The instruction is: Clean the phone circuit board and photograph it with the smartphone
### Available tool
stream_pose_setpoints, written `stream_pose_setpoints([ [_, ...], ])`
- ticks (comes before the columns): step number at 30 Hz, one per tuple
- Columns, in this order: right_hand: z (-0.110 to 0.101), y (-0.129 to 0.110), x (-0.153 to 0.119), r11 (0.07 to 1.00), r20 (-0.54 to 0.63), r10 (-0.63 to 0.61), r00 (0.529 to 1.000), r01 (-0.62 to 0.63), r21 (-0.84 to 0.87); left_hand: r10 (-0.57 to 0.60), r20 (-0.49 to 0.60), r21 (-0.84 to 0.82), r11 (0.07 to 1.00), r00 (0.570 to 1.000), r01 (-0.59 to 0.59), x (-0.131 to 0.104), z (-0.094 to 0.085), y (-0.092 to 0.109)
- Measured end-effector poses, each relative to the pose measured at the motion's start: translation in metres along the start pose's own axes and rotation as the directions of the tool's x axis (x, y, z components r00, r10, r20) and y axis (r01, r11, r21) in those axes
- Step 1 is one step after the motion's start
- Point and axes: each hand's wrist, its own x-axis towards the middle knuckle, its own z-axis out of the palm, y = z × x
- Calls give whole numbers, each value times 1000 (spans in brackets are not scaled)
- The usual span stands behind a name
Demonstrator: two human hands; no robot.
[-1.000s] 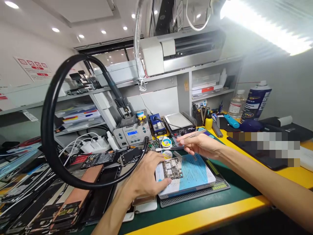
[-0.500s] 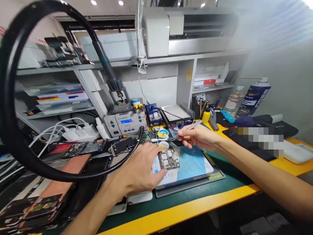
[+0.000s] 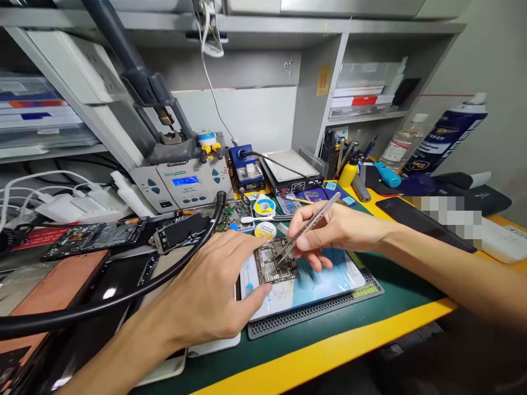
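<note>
A small circuit board (image 3: 269, 263) lies on a blue and white box (image 3: 329, 277). My left hand (image 3: 224, 280) rests at the board's left side, thumb and fingers spread around its edges with the thumb near the lower edge. My right hand (image 3: 319, 233) is closed on metal tweezers (image 3: 315, 220), held at a slant with the tips down at the board's surface. Whether the tips grip anything is too small to tell. Below the box is a grey perforated mat (image 3: 296, 318).
A hot-air station (image 3: 187, 184) stands behind, its black hose (image 3: 181, 266) crossing at left. Phone parts (image 3: 53, 285) lie at left. Round tins (image 3: 264, 206) and a cotton swab (image 3: 257, 220) sit behind the board. A yellow bottle (image 3: 348, 175) and spray can (image 3: 444, 137) stand right.
The view has moved closer and lower. My right hand has come down and left, bringing the tweezers to the board. My left hand stays beside the board.
</note>
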Motion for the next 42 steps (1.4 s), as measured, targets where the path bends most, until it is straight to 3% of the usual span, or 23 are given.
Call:
stream_pose_setpoints([
  [6,-2,14,-10,1000,-86,25,996,-26,-15,-62,-120,-105,993,991,50,-12,15,1],
  [14,8,14,-22,969,-208,-85,974,33,-243,-135,-188,-63,990,973,125,-19,19,14],
  [19,13,15,-23,896,-180,-203,963,108,-431,-125,-184,-19,992,975,123,-17,19,15],
  [25,14,16,-26,846,-134,-292,947,190,-497,-168,-162,-28,986,972,166,-19,19,17],
  [31,15,21,-27,663,4,-459,888,345,-664,-173,-153,-45,985,973,168,-23,17,17],
  [34,18,22,-27,620,13,-541,841,408,-670,-175,-187,-42,985,967,170,-23,19,18],
  [42,19,18,-27,606,28,-529,848,400,-688,-166,-219,-48,986,961,160,-22,20,20],
])
